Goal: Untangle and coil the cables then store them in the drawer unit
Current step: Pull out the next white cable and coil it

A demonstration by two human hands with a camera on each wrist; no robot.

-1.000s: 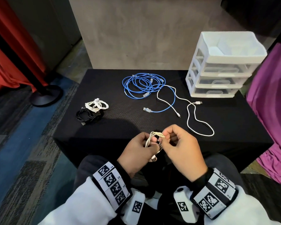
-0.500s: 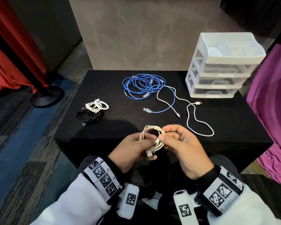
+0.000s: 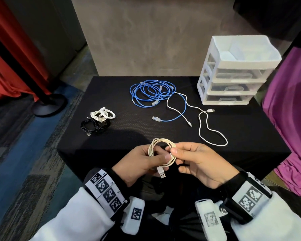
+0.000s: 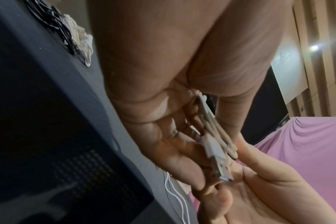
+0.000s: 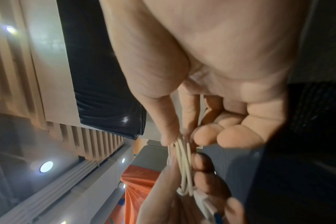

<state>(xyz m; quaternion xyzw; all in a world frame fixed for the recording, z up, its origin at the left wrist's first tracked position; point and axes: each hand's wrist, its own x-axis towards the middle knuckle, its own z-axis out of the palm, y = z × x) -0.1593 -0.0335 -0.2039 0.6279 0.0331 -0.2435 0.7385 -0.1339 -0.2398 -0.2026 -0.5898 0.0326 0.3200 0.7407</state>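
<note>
A cream cable coil (image 3: 155, 144) is held above the table's near edge, its USB plug (image 3: 162, 173) hanging below. My left hand (image 3: 144, 160) grips the coil, thumb over its strands. My right hand (image 3: 195, 159) pinches the coil's right side between thumb and forefinger. In the left wrist view the coil (image 4: 215, 122) and plug (image 4: 219, 163) lie against my fingers. In the right wrist view the strands (image 5: 182, 163) run between both hands. A tangled blue cable (image 3: 151, 93) and a loose white cable (image 3: 203, 126) lie on the black table (image 3: 129, 133). The white drawer unit (image 3: 233, 70) stands back right.
A coiled white cable (image 3: 102, 114) and a coiled black cable (image 3: 94, 126) lie together on the table's left side. A red curtain and a stand base (image 3: 49, 105) are on the floor at left. Purple cloth (image 3: 288, 110) hangs at right.
The coil has been turned from edge-on to a flat open ring facing me and raised slightly. My hands have spread a little apart, the right fingers loosening.
</note>
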